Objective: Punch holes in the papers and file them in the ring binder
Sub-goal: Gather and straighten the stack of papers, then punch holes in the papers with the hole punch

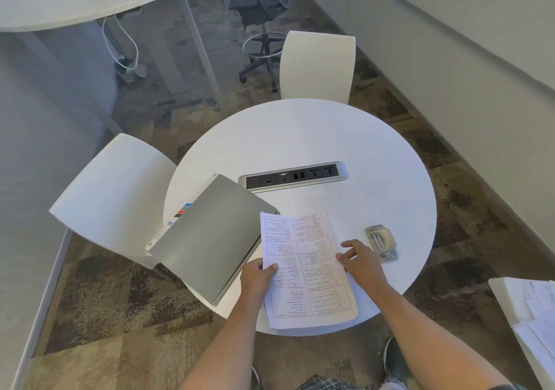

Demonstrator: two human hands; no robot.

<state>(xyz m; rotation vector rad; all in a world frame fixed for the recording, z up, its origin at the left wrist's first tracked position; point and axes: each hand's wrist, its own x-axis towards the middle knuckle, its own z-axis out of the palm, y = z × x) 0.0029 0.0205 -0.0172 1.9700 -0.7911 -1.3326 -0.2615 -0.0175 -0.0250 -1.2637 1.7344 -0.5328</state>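
A stack of printed papers (pixel 309 269) lies on the round white table (pixel 300 137), reaching over its near edge. My left hand (pixel 258 278) pinches the stack's left edge, thumb on top. My right hand (pixel 360 259) rests with spread fingers on the stack's right edge. A grey ring binder (pixel 210 239) lies to the left, its cover raised and open, partly over the table's left edge. A small metal hole punch (pixel 381 242) sits on the table just right of my right hand.
A power socket strip (pixel 294 176) is set into the table's middle. White chairs stand at the left (pixel 114 197) and the far side (pixel 318 65). More papers (pixel 534 314) lie on a surface at the right edge.
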